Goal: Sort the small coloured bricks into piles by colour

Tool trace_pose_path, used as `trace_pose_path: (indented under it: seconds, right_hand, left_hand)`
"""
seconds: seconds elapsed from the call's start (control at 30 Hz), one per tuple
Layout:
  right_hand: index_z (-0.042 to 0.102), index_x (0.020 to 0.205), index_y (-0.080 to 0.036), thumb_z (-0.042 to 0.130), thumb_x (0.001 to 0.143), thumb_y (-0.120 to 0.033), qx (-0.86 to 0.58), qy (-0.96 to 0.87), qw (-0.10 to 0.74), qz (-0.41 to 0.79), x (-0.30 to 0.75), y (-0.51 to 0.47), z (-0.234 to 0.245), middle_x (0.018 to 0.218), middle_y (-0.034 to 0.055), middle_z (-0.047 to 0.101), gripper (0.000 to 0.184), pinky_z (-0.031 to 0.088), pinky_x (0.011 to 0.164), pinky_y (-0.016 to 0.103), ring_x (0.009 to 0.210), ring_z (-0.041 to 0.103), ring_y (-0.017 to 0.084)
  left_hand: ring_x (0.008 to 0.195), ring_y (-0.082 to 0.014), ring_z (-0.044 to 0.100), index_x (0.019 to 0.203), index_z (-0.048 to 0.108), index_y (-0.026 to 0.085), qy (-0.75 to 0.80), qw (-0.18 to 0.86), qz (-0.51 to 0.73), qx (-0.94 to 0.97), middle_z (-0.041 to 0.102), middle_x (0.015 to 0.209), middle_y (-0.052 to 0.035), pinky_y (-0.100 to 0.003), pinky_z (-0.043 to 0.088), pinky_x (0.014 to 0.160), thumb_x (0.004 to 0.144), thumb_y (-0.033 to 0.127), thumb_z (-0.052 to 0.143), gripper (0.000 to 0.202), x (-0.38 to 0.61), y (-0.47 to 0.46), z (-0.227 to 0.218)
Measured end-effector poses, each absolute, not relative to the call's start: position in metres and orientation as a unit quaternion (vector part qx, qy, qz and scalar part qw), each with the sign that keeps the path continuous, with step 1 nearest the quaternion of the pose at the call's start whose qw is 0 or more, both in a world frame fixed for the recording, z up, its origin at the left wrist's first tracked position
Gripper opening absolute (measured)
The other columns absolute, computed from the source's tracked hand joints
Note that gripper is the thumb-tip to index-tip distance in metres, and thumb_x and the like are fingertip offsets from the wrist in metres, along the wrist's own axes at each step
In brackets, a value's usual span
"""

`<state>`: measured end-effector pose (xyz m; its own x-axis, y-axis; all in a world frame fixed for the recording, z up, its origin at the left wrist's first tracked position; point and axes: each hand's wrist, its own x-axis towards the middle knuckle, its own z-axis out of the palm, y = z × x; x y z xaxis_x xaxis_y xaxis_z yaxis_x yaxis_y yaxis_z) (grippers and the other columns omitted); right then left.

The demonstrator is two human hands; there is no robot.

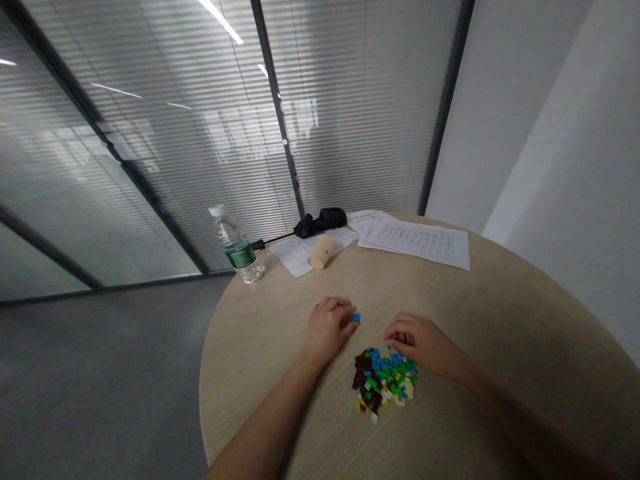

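Note:
Between the thumb and fingertips of my left hand [329, 328] is a small blue building brick [356, 317], just above the table and behind the pile. My right hand [417, 341] is at the pile's far right edge, its fingers curled in towards the thumb. Whatever those fingers may hold is too hidden to make out. Below both hands lies a loose pile of small building bricks [383, 379]. Dark brown ones are on its left, blue at the back, green in the middle and right, with pale yellow and white ones towards the front.
On the round wooden table [250, 373], a water bottle [240, 252] stands at the back left. A beige paper cup [322, 252] rests on paper, near a crumpled black object [320, 221] with a thin rod. Printed sheets [415, 241] lie at the back right. Blinds-covered glass rises behind.

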<state>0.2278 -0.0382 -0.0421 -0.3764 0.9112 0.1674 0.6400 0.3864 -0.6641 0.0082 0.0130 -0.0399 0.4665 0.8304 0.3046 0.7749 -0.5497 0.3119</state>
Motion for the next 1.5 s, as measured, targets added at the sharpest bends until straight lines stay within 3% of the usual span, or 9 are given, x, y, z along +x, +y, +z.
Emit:
trace_pose_path:
  seconds: [0.13, 0.37, 0.53, 0.83, 1.1, 1.4, 1.5]
  right_hand:
    - [0.07, 0.082, -0.02, 0.055, 0.08, -0.021, -0.492, -0.79, 0.265, 0.25, 0.228, -0.037, -0.046, 0.076, 0.0037, 0.063, 0.016, 0.043, 0.059, 0.025, 0.065, 0.056, 0.015]
    - [0.065, 0.113, -0.021, 0.046, 0.087, -0.025, -0.503, -0.801, 0.244, 0.214, 0.226, -0.034, -0.054, 0.091, 0.006, 0.062, 0.032, 0.045, 0.068, 0.026, 0.074, 0.058, 0.016]
    - [0.057, 0.125, -0.024, 0.045, 0.089, -0.029, -0.527, -0.825, 0.162, 0.125, 0.218, -0.028, -0.049, 0.093, 0.0064, 0.061, 0.038, 0.044, 0.068, 0.027, 0.078, 0.059, 0.018]
    - [0.055, 0.125, -0.032, 0.045, 0.09, -0.031, -0.528, -0.835, 0.126, 0.091, 0.208, -0.022, -0.041, 0.094, 0.0056, 0.063, 0.037, 0.042, 0.067, 0.025, 0.079, 0.06, 0.019]
    - [0.058, 0.123, -0.031, 0.045, 0.09, -0.031, -0.529, -0.834, 0.121, 0.097, 0.207, -0.023, -0.036, 0.093, 0.0062, 0.063, 0.036, 0.041, 0.067, 0.026, 0.08, 0.061, 0.02]
    - [0.059, 0.123, -0.027, 0.045, 0.089, -0.03, -0.538, -0.812, 0.175, 0.146, 0.21, -0.02, -0.042, 0.088, 0.0058, 0.064, 0.037, 0.041, 0.066, 0.027, 0.072, 0.058, 0.018]
    - [0.067, 0.11, -0.022, 0.05, 0.086, -0.026, -0.528, -0.804, 0.201, 0.186, 0.217, -0.017, -0.044, 0.083, 0.0045, 0.065, 0.03, 0.042, 0.065, 0.025, 0.069, 0.057, 0.016]
  left_hand:
    - [0.099, -0.0204, 0.053, 0.094, 0.07, 0.024, 0.479, 0.063, 0.22, 0.848, 0.064, 0.101, -0.0038, -0.036, 0.043, 0.086, 0.078, 0.025, 0.067, 0.016, 0.007, 0.015, -0.041]
    - [0.097, -0.0197, 0.054, 0.094, 0.071, 0.025, 0.466, 0.061, 0.234, 0.851, 0.065, 0.098, -0.0033, -0.034, 0.044, 0.084, 0.08, 0.025, 0.066, 0.016, 0.007, 0.019, -0.049]
    - [0.098, -0.0205, 0.053, 0.096, 0.071, 0.026, 0.458, 0.054, 0.227, 0.858, 0.065, 0.099, -0.0031, -0.035, 0.043, 0.084, 0.081, 0.022, 0.065, 0.017, 0.008, 0.017, -0.049]
    - [0.097, -0.0207, 0.054, 0.097, 0.071, 0.025, 0.446, 0.056, 0.226, 0.864, 0.066, 0.099, -0.0037, -0.035, 0.044, 0.084, 0.08, 0.021, 0.065, 0.019, 0.008, 0.016, -0.046]
    - [0.097, -0.0203, 0.054, 0.097, 0.071, 0.024, 0.438, 0.059, 0.231, 0.867, 0.065, 0.099, -0.0039, -0.034, 0.044, 0.084, 0.079, 0.02, 0.066, 0.019, 0.007, 0.019, -0.049]
    - [0.098, -0.0207, 0.054, 0.102, 0.068, 0.024, 0.441, 0.057, 0.225, 0.867, 0.065, 0.1, -0.0037, -0.035, 0.044, 0.084, 0.079, 0.022, 0.066, 0.024, 0.007, 0.018, -0.048]
    - [0.099, -0.0215, 0.054, 0.106, 0.066, 0.023, 0.45, 0.061, 0.22, 0.863, 0.064, 0.103, -0.0047, -0.035, 0.043, 0.086, 0.078, 0.024, 0.065, 0.028, 0.004, 0.016, -0.043]
